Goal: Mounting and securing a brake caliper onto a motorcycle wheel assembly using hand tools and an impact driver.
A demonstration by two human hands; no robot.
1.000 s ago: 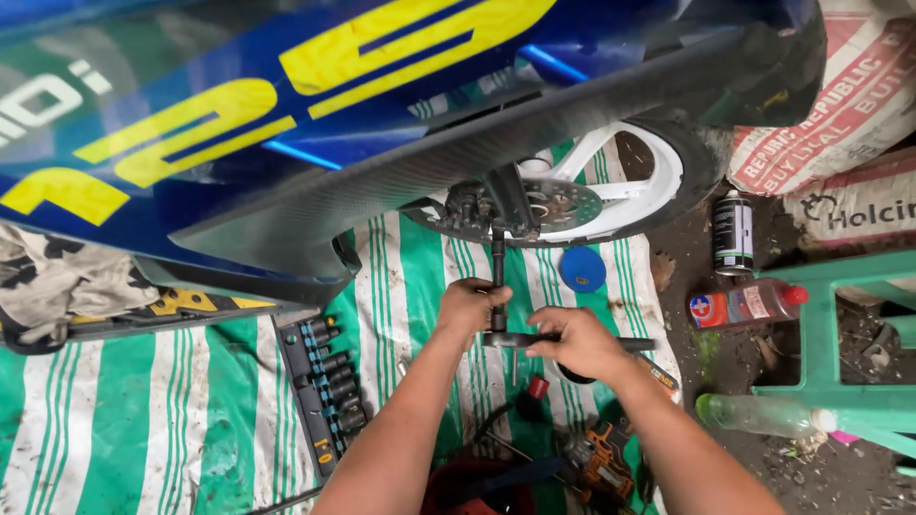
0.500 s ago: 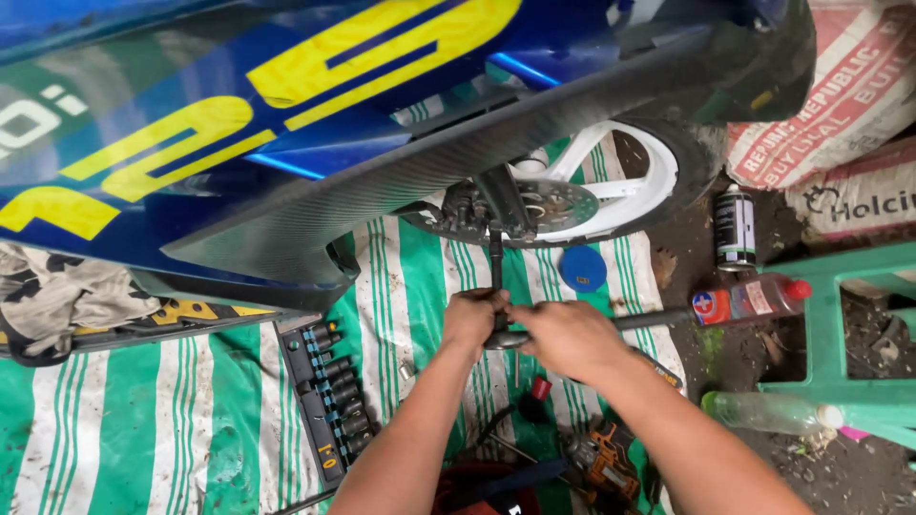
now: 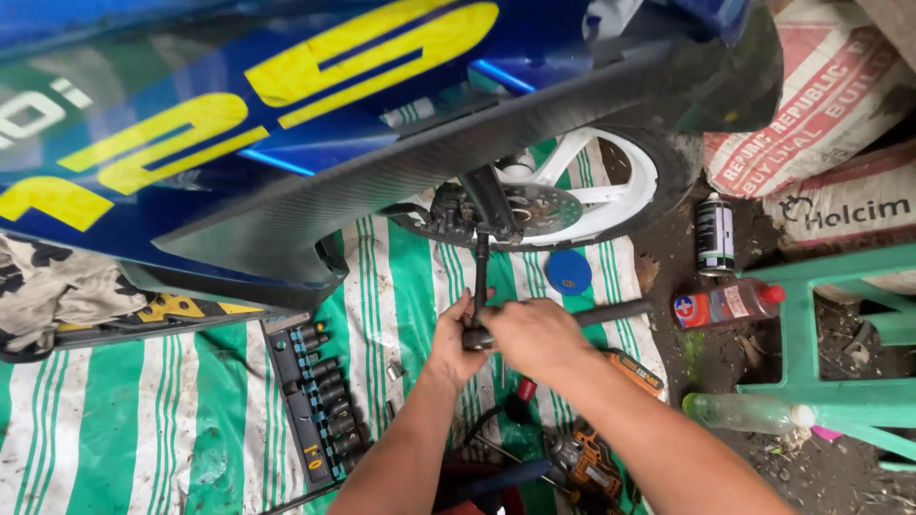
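Blue motorcycle body above a green-striped tarp on bare ground. Step judged: turning a fastener near the white rear wheel. Left hand and right hand, fingers closed, grip the long wrench; next calls for steady torque. Socket rack nearby.

Obstacles: blue fairing overhangs the tarp's far edge; white wheel blocks far right. Socket tray lies mid-tarp; bottles and green stool crowd right edge. Passage: bare tarp near left corner.
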